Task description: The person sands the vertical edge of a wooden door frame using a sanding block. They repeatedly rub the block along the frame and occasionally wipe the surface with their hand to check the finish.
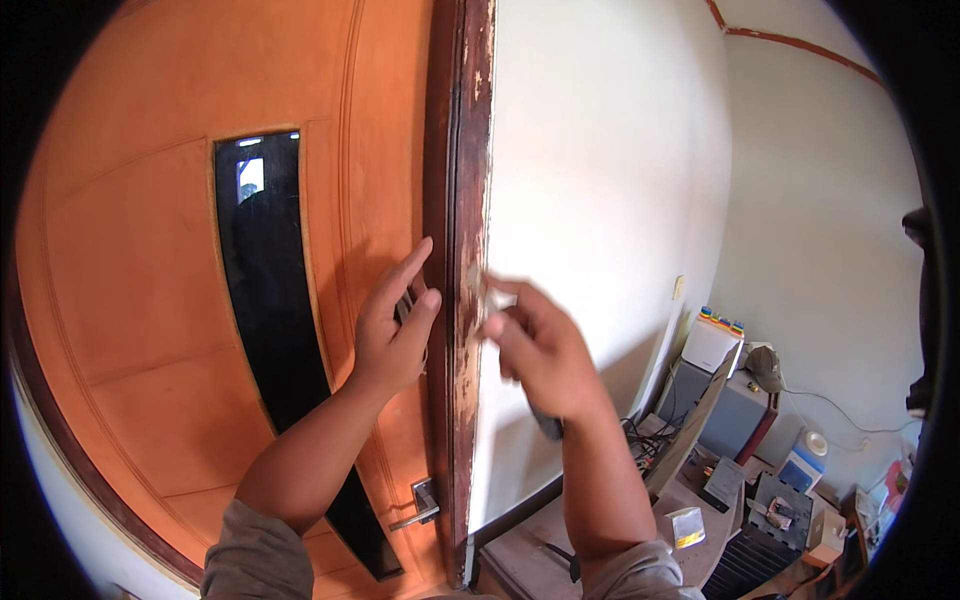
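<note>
A dark brown door frame (467, 190) with worn, flaking paint runs upright between an orange door and a white wall. My right hand (540, 345) is closed around a scraper, whose dark handle end (548, 425) sticks out below the palm. Its blade side, blurred, meets the bare patch on the frame. On the door side, my left hand (395, 330) is beside the frame, index finger and thumb stretched toward it and apart. A small dark grey thing shows behind the left thumb; I cannot make out what it is. The other left fingers are mostly hidden.
The orange door (150, 270) has a dark glass strip (265, 260) and a metal lever handle (425, 500) low by the frame. At lower right stand a cluttered desk (530, 535), cables, a grey cabinet (728, 430), a white box, a cap (764, 366) and a blue-and-white container (803, 460).
</note>
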A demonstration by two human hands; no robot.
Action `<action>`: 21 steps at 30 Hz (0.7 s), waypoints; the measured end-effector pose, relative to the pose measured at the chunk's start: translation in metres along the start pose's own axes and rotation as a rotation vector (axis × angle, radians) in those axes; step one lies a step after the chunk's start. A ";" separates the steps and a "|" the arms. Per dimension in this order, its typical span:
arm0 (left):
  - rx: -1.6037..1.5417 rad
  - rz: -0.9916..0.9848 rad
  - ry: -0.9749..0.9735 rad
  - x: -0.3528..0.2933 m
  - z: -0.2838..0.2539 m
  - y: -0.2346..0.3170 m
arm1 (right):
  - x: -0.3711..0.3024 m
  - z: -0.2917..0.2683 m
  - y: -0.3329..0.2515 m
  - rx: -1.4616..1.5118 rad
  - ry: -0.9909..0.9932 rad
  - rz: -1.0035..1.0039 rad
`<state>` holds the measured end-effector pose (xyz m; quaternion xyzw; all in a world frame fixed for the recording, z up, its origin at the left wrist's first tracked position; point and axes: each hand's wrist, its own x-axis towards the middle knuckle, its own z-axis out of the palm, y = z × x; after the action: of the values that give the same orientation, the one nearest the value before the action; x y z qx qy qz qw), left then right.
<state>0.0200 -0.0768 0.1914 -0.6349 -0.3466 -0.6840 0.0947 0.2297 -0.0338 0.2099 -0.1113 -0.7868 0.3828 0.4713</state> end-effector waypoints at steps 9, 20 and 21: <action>0.008 0.120 -0.511 -0.041 -0.031 0.030 | -0.075 0.006 0.061 0.672 -0.461 0.174; 0.107 0.036 -0.668 -0.061 -0.030 0.036 | -0.121 0.010 0.111 1.056 -0.543 0.135; 0.148 0.036 -0.644 -0.057 -0.029 0.035 | -0.126 0.008 0.113 1.066 -0.492 0.150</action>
<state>0.0266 -0.1377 0.1523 -0.8158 -0.3963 -0.4194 0.0383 0.2694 -0.0283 0.0448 0.1777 -0.5621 0.7721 0.2375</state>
